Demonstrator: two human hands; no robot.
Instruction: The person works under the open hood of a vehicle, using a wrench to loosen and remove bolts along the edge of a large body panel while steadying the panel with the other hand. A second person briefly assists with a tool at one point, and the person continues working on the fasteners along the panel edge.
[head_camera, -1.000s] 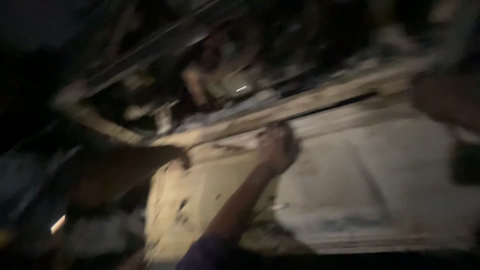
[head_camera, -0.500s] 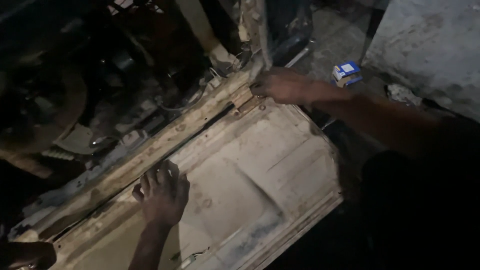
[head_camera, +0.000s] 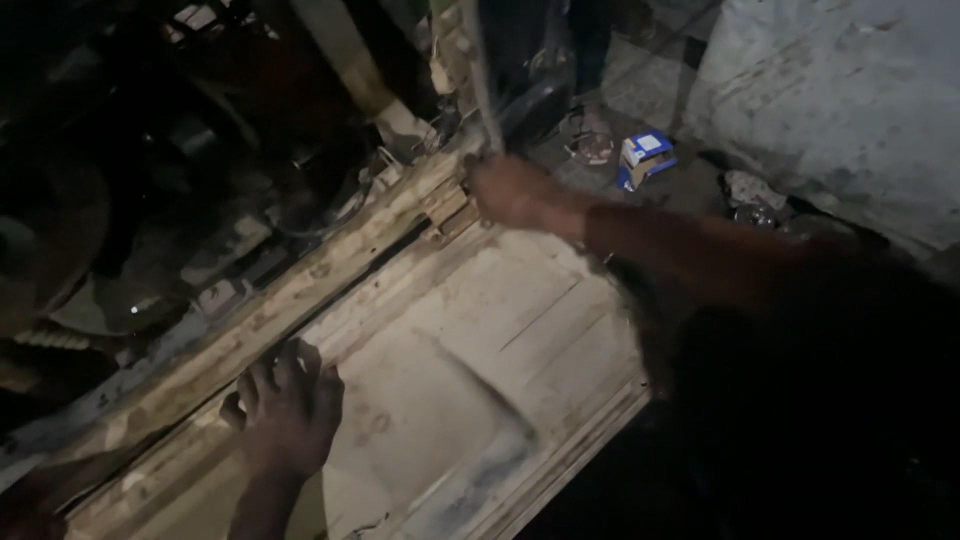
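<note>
Left hand (head_camera: 283, 415) down flat, fingers spread wide, palm pressing on the pale sheet-metal panel (head_camera: 480, 340). Lying just short of the long worn rail (head_camera: 300, 295) that runs along the panel's far edge, fingertips nearly touching it. Right hand (head_camera: 512, 190) out at full arm's reach, up at the panel's far corner, curled close against the hinge block (head_camera: 448, 208) and the foot of a thin upright bar (head_camera: 482, 90). Too blurred and dim to tell whether clamped on anything or merely resting there.

Panel spreading between both hands and well out to the right of the left hand, dented, scuffed and dusty, with a folded lip along the near edge. Judged stiff and fairly heavy for its thinness, likely to flex and drum if lifted from one corner only. Bare sheet edges probably sharp, surface gritty rather than slippery. Best purchase judged to be the folded lip below the left hand and the hinge end by the right hand, one hand at each, never the flat middle.

Beyond the rail, past the left fingertips, dark greasy machinery (head_camera: 150, 200), hard to make out. Past the right hand, on the ground, a small blue and white box (head_camera: 645, 157), well apart from the panel. Further right, a large grey slab (head_camera: 840, 100).
</note>
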